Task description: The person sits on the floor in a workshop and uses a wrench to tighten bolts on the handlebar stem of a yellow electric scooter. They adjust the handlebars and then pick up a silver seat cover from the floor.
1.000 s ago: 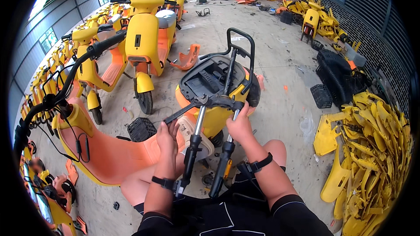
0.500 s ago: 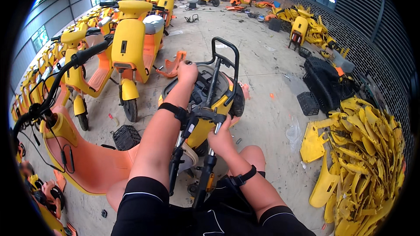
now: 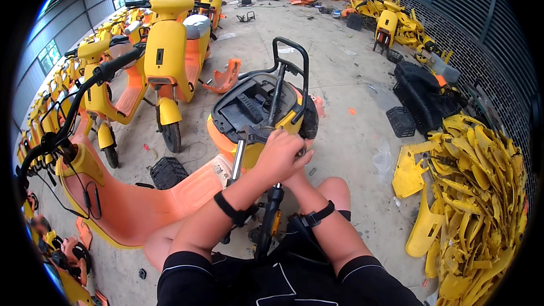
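A front fork with bright steel tubes, dark lower legs and a black crown lies tilted across a scooter in front of me. My left hand is closed over the crown's right end, and a small dark part shows between its fingers. Just below, my right hand is beside the right fork leg; the left hand hides its fingers. Beyond the hands is the open grey storage bucket of the yellow and orange scooter. A black looped tube frame stands up behind it.
Yellow scooters stand in rows at left. A heap of yellow body panels lies at right, with black baskets nearby. An orange panel and another black basket are on the floor. Handlebars reach in at left.
My left hand has come back from beside the bucket to the right end of the fork crown, over my right hand. The bucket is now uncovered. The view has shifted slightly.
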Demonstrator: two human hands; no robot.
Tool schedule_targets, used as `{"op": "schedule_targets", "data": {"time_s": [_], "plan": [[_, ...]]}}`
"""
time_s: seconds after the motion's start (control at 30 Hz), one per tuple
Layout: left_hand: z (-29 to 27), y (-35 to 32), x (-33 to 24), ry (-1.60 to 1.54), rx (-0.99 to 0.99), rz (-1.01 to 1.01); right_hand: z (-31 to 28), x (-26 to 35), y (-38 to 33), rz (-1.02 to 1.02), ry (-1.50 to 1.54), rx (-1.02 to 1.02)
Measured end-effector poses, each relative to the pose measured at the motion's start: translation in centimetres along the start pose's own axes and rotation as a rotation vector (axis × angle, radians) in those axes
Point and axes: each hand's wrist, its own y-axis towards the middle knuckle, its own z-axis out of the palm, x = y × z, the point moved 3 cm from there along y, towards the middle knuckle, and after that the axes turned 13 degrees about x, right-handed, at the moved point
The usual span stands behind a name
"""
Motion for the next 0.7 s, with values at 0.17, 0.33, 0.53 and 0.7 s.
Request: {"op": "schedule_targets", "data": {"time_s": [0.17, 0.33, 0.53, 0.7], "plan": [[-1.2, -8.8, 0.9, 0.067, -0.002, 0.219, 0.4, -0.6, -0.5, 0.778, 0.962, -0.031], [-2.2, -16.0, 3.4, -0.130, -0.070, 0.066, -1.4, 1.4, 0.0, 0.683, 0.361, 0.108], [0.2, -21.3, 7.7, -0.656, -0.317, -0.176, -1.6, 1.7, 0.1, 0.684, 0.394, 0.091], [2.6, -22.8, 13.6, -1.241, -0.934, -0.410, -1.3, 1.3, 0.0, 0.690, 0.446, 0.079]]}}
